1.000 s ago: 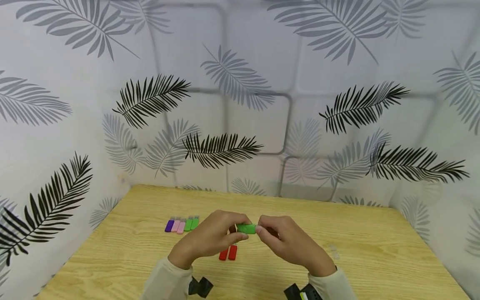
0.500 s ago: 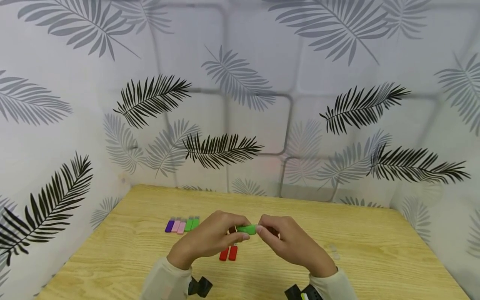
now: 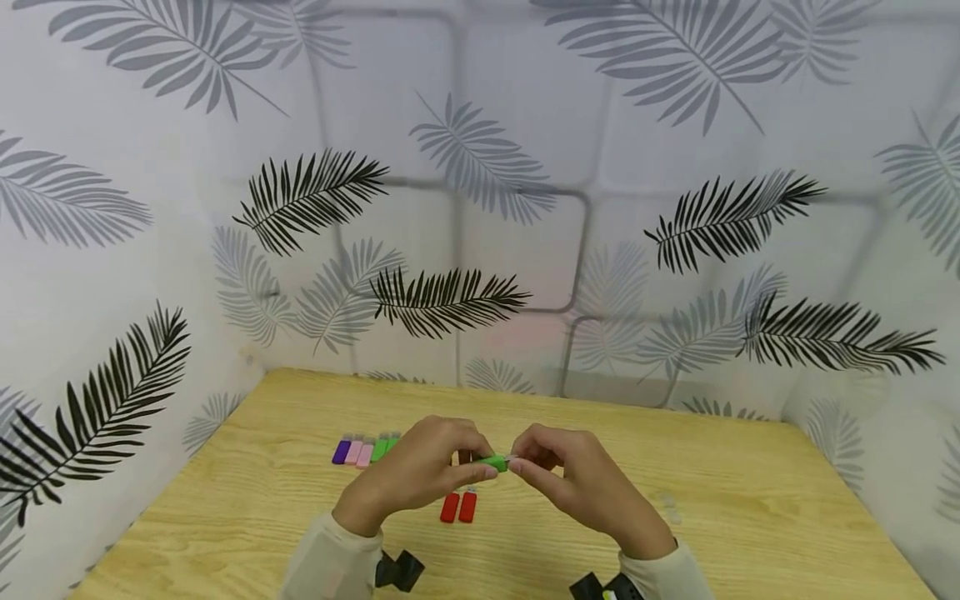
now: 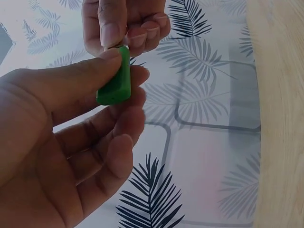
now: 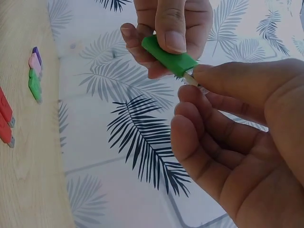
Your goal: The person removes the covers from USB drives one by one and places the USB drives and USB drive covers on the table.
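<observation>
Above the middle of the table, a green USB flash drive [image 3: 493,462] is held between both hands. My left hand [image 3: 423,467] pinches its green body [image 4: 116,83] between thumb and fingers. At the other end, my right hand [image 3: 566,475] pinches the small clear cap [image 5: 203,89] at the metal plug [image 5: 190,78], a short length of which shows beside the green body. The right fingertips mostly hide the cap. Two red flash drives [image 3: 467,506] lie on the table just below the hands in the head view.
Left of the hands, a row on the wooden table [image 3: 712,500] has a purple flash drive [image 3: 341,451], pink flash drives [image 3: 364,455] and green flash drives [image 3: 379,449]. Small clear pieces [image 3: 671,508] lie right of the right hand. A leaf-patterned curtain [image 3: 487,250] stands behind.
The green flash drive has tilted in the left hand, and its metal plug now shows between the green body and the right fingertips. Both hands stay in nearly the same place.
</observation>
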Motion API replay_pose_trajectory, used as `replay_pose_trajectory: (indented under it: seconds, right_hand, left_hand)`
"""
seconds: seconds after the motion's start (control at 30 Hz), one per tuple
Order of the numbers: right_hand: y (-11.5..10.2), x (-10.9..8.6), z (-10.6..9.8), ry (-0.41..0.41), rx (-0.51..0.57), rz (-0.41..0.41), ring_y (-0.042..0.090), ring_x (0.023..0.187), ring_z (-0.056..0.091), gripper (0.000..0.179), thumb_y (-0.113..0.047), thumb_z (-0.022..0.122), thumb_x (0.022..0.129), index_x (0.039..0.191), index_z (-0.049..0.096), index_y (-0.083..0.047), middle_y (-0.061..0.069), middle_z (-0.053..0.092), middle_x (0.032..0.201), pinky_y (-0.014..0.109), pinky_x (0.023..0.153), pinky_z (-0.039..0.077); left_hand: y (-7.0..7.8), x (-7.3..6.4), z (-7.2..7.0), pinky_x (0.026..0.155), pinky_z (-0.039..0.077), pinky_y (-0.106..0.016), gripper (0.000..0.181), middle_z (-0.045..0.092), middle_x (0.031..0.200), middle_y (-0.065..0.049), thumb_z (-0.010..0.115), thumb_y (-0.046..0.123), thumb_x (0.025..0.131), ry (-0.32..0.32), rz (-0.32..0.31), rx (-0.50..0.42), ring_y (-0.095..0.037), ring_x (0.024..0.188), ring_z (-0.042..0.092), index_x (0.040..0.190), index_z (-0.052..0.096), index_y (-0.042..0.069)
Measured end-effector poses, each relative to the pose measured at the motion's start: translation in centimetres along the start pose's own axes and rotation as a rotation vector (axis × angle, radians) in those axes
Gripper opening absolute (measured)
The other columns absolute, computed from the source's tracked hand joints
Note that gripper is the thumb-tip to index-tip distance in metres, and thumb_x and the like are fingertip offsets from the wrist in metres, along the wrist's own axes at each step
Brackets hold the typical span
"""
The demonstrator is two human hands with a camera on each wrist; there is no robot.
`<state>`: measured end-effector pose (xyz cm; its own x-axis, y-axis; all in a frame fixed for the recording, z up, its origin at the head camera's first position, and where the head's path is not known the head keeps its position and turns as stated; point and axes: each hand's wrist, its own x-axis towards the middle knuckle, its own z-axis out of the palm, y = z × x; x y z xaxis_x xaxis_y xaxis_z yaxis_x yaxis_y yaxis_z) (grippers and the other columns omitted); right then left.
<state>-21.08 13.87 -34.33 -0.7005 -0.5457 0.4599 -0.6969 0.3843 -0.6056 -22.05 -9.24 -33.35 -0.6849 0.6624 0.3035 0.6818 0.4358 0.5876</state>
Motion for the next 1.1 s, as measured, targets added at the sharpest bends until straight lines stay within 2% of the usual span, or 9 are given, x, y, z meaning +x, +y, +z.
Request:
replay_pose_trajectory:
  seconds: [0.27, 0.4, 0.53, 0.8, 0.97, 1.1]
  right_hand:
    - [0.04, 0.00, 0.10, 0.005, -0.012, -0.037, 0.004, 0.068, 0.061, 0.005, -0.021, 0.061, 0.096, 0.095, 0.065, -0.018, -0.013, 0.064, 0.081, 0.026, 0.063, 0.053]
    - [0.13, -0.03, 0.02, -0.015, -0.014, -0.035, 0.007, 0.066, 0.061, 0.006, -0.021, 0.061, 0.097, 0.094, 0.065, -0.018, -0.012, 0.063, 0.080, 0.025, 0.062, 0.053]
    - [0.31, -0.03, 0.01, 0.005, -0.036, -0.052, 0.006, 0.067, 0.061, 0.006, -0.021, 0.061, 0.096, 0.094, 0.065, -0.016, -0.011, 0.064, 0.080, 0.025, 0.062, 0.053]
    - [0.28, -0.03, -0.15, -0.030, -0.025, -0.011, 0.006, 0.065, 0.060, 0.005, -0.021, 0.061, 0.096, 0.094, 0.065, -0.018, -0.013, 0.063, 0.078, 0.025, 0.062, 0.052]
    - [0.45, -0.05, -0.07, -0.012, -0.029, -0.012, 0.005, 0.067, 0.061, 0.005, -0.020, 0.062, 0.096, 0.094, 0.065, -0.017, -0.012, 0.064, 0.080, 0.025, 0.063, 0.053]
    - [0.66, -0.29, -0.59, 0.011, -0.068, 0.013, 0.003, 0.068, 0.060, 0.008, -0.022, 0.062, 0.096, 0.094, 0.065, -0.015, -0.012, 0.064, 0.080, 0.026, 0.064, 0.053]
  left_hand:
    - [0.05, 0.09, 0.30, 0.058, 0.045, -0.021, 0.007, 0.059, 0.080, 0.012, 0.072, 0.017, 0.087, 0.025, -0.003, 0.018, -0.003, 0.065, 0.052, 0.091, 0.077, 0.014]
    - [0.10, 0.16, 0.35, 0.057, 0.044, -0.020, 0.007, 0.059, 0.078, 0.011, 0.073, 0.015, 0.085, 0.045, 0.016, 0.044, -0.002, 0.064, 0.051, 0.090, 0.077, 0.012]
    - [0.09, 0.29, 0.64, 0.057, 0.045, -0.021, 0.008, 0.060, 0.078, 0.008, 0.072, 0.016, 0.086, 0.035, 0.035, 0.039, -0.001, 0.064, 0.050, 0.091, 0.076, 0.010]
    - [0.10, 0.35, 0.75, 0.056, 0.043, -0.019, 0.008, 0.057, 0.075, 0.011, 0.073, 0.016, 0.085, 0.019, 0.026, 0.038, -0.002, 0.061, 0.048, 0.090, 0.076, 0.011]
    - [0.13, 0.33, 0.80, 0.056, 0.044, -0.019, 0.008, 0.056, 0.074, 0.011, 0.073, 0.016, 0.086, -0.004, 0.010, 0.044, -0.001, 0.060, 0.049, 0.090, 0.075, 0.010]
    - [-0.11, 0.08, 0.42, 0.058, 0.046, -0.020, 0.007, 0.061, 0.075, 0.010, 0.074, 0.015, 0.085, 0.000, 0.001, 0.054, -0.001, 0.062, 0.053, 0.091, 0.073, 0.010]
